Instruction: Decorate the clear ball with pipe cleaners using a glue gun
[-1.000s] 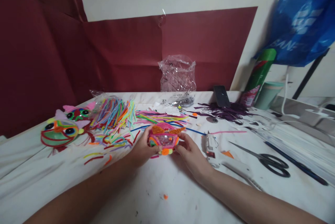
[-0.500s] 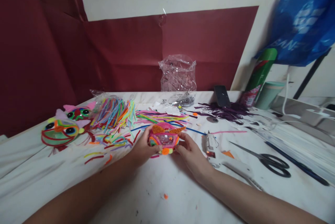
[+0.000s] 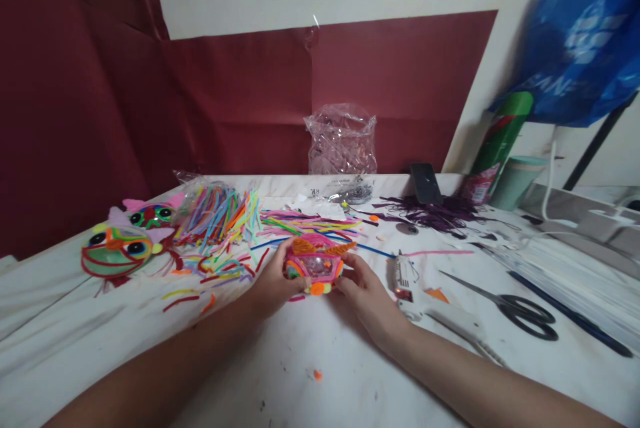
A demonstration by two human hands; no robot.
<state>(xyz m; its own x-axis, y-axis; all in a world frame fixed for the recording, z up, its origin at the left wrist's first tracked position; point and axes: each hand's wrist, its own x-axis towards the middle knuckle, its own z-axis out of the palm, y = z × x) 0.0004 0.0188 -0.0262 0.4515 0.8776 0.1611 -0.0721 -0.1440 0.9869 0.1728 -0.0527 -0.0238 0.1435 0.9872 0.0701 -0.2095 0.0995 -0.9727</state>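
Between my two hands is a pink pipe-cleaner craft piece [image 3: 317, 267] with a clear middle, orange pieces on top and small orange and yellow dots at its lower edge. My left hand [image 3: 278, 278] grips its left side, thumb at the lower corner. On the opposite side, my right hand [image 3: 364, 288] pinches its edge with thumb and fingers. Just right of my right hand lies a glue gun [image 3: 406, 281], a small orange light glowing on it. Black-handled scissors [image 3: 520, 308] rest farther right. Colourful pipe cleaners [image 3: 217, 215] are heaped behind my left hand.
Two finished-looking animal-face crafts [image 3: 117, 251] sit at the left. Purple strands [image 3: 430, 213] lie at the back beside a dark phone [image 3: 425, 183]. A clear plastic bag [image 3: 343, 141] stands against the backboard. At the right are a green cup [image 3: 517, 181] and a dark blue pen-like stick [image 3: 570, 315].
Both hands keep their hold on the pink craft piece, with hardly any movement. The whole view has shifted very slightly.
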